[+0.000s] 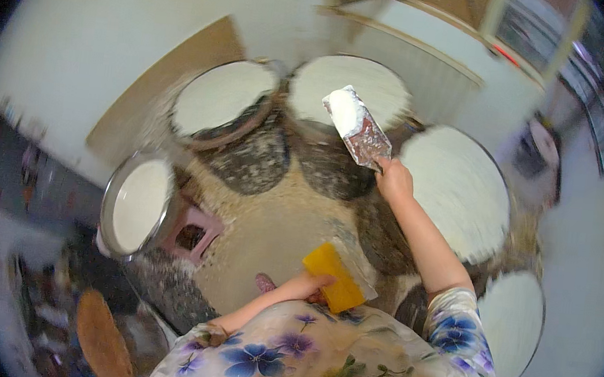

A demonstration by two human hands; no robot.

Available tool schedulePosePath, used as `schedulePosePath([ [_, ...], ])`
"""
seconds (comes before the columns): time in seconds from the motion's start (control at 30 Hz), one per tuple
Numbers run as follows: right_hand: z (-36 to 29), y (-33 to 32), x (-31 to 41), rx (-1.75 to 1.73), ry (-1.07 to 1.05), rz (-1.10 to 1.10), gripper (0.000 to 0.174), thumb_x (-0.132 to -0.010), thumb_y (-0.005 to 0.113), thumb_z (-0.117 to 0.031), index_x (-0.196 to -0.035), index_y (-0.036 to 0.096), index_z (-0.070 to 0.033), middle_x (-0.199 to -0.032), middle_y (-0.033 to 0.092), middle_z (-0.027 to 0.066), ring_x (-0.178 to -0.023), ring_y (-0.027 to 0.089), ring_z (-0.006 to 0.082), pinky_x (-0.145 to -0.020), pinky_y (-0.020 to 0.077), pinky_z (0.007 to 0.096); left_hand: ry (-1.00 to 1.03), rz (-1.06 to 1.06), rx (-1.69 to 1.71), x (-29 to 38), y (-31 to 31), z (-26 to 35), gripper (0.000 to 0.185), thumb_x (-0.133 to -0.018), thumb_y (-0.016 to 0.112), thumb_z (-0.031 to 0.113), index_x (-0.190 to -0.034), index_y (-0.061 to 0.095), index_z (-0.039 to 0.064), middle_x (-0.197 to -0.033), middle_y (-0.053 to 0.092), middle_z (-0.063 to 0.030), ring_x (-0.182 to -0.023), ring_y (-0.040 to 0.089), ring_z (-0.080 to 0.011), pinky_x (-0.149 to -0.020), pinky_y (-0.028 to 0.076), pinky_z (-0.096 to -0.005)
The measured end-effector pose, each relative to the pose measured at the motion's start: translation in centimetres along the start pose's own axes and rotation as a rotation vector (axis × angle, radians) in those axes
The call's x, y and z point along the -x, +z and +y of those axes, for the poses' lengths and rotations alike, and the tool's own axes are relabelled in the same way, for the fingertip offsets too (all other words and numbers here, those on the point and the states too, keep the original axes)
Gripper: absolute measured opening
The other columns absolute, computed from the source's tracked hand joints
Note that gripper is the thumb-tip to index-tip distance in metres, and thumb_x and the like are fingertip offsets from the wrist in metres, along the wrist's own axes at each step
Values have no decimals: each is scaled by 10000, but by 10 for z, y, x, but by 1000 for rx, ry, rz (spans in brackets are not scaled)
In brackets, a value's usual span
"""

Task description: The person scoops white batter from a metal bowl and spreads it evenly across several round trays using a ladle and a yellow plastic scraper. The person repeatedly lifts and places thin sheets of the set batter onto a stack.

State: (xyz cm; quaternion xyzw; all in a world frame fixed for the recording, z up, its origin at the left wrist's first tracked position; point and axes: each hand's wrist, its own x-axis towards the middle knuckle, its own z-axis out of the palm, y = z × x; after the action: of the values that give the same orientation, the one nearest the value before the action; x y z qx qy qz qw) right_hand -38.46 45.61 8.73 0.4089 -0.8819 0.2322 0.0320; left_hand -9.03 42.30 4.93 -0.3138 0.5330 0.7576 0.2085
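My right hand (396, 181) grips the handle of a flat, reddish-brown scoop or trowel (368, 143) smeared with white. A lump of white material (344, 109) rests on its far end. The tool is held over the front rim of a dark round vat (332, 164) whose white contents (335, 81) reach close to the rim. Close to my body, my left hand (315, 286) holds a flat yellow scraper-like piece (327, 263) with its thumb on the near face. A pale flat edge (368, 284) shows along its right side. My left fingers are mostly hidden.
Similar vats with white contents stand at left (228, 98), right (456, 193) and lower right (511, 321). At the far left, a metal basin (109, 212) holds white liquid beside a pink plastic stool (209, 234). A brown board (164, 80) leans along the wall.
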Motion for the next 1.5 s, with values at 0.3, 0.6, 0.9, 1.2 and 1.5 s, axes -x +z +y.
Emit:
schedulePosePath([
  [0.3, -324, 195, -88, -260, -557, -453, 422, -643, 666, -114, -1050, 554, -124, -671, 542, 148, -595, 538, 326, -569, 442, 398, 228, 264, 393, 77, -204, -57, 333, -811, 535, 264, -1076, 500, 65, -920, 585, -62, -774, 566, -152, -641, 464, -270],
  [0.6, -486, 374, -49, -1235, 841, -1769, 342, -712, 570, -92, -998, 448, 51, -798, 580, 196, -615, 581, 236, -414, 473, 317, 104, 664, 844, 153, -271, -108, 359, -803, 558, 279, -1058, 501, 34, -936, 583, -70, -784, 574, -169, -659, 479, -290],
  [0.9, -446, 402, -43, -834, 114, -1531, 259, -780, 555, -176, -921, 514, 37, -869, 586, 203, -653, 600, 272, -572, 510, 336, 189, 746, 816, 143, -329, -103, 306, -838, 475, 326, -938, 521, 41, -779, 579, -70, -606, 546, -169, -493, 433, -261],
  [1.2, -391, 266, -119, -611, -906, -733, 328, -750, 585, -288, -884, 561, 11, -970, 544, 198, -971, 510, 279, -829, 402, 369, 231, 939, 699, 107, -389, 6, 311, -847, 467, 323, -948, 530, 36, -770, 575, -65, -595, 519, -118, -473, 380, -237],
  [1.5, -411, 353, -184, -405, -938, -676, 334, -708, 500, -75, -1017, 461, 43, -968, 520, 199, -920, 498, 353, -799, 424, 370, 441, 866, 447, 36, -428, 87, 407, -878, 436, 288, -1184, 443, 19, -1142, 484, -92, -974, 489, -160, -810, 399, -282],
])
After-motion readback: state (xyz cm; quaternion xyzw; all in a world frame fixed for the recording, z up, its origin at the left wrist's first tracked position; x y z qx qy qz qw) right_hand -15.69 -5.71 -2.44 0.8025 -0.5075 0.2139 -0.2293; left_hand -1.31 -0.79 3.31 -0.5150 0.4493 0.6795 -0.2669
